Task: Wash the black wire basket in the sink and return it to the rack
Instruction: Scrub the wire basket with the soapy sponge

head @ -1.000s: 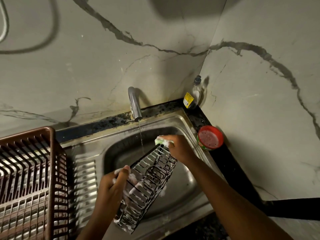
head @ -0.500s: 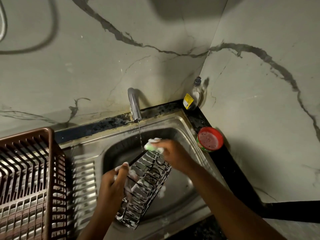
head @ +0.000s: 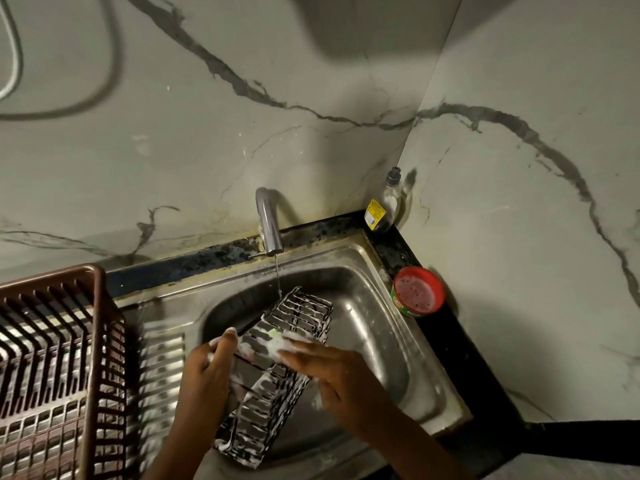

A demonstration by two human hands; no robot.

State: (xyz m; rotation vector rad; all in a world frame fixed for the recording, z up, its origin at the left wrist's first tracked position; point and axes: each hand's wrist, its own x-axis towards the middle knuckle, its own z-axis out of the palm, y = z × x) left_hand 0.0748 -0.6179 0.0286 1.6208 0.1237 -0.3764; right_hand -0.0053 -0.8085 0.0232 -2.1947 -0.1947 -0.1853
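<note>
The black wire basket (head: 277, 368), covered in white foam, is tilted over the steel sink (head: 381, 327). Its far end sits just under the thin stream from the tap (head: 268, 220). My left hand (head: 207, 372) grips the basket's left rim, thumb up on the wire. My right hand (head: 329, 368) holds a green sponge (head: 277, 342) against the basket's middle, its fingers lying over the wires. The brown plastic rack (head: 52, 375) stands to the left on the draining board.
A red-lidded soap tub (head: 417, 292) sits on the black counter right of the sink. A dish liquid bottle (head: 384, 209) stands in the back corner. Marble walls close in behind and on the right.
My right hand has slid the sponge from the basket's far end toward its middle, nearer to me. The far end now sits under the tap's stream. My left hand keeps its grip.
</note>
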